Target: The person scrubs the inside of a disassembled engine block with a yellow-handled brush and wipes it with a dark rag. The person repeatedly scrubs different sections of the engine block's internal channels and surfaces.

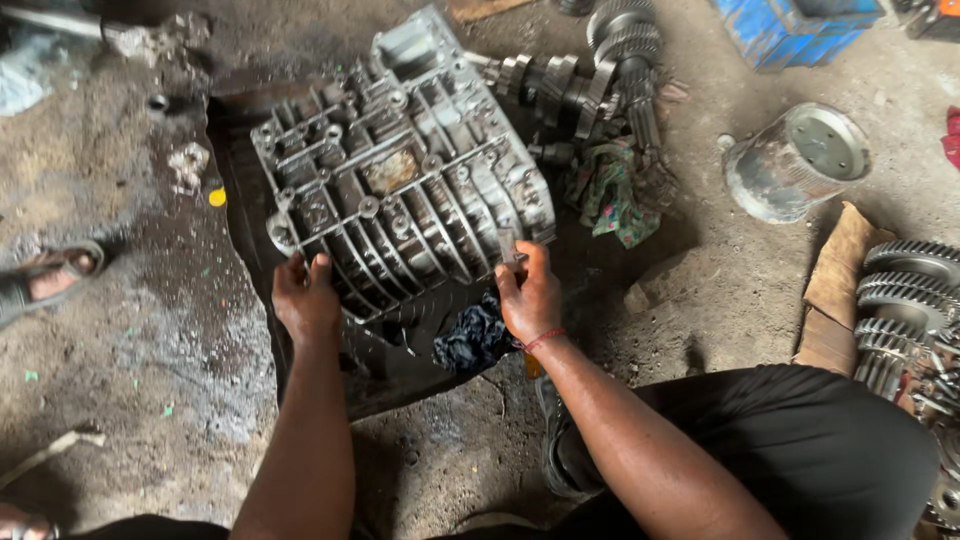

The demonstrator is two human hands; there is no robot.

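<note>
Ribbed grey gearbox casing lying flat on a dark oily sheet in the upper centre of the frame, ribbed side up, its shafts and gears already out, judging by the parts scattered about. Left hand resting on the casing's near edge, fingers curled over the rim. Right hand closed around a small metal tool set against the lower right corner of the casing; kind of tool not clear. Dark rag just below, between the two wrists. Gear shaft and a patterned cloth at upper right, touching the casing's far side. Metal drum further right, more gears at the right edge on cardboard. Sandalled foot of another person at the left edge, well apart.
</note>
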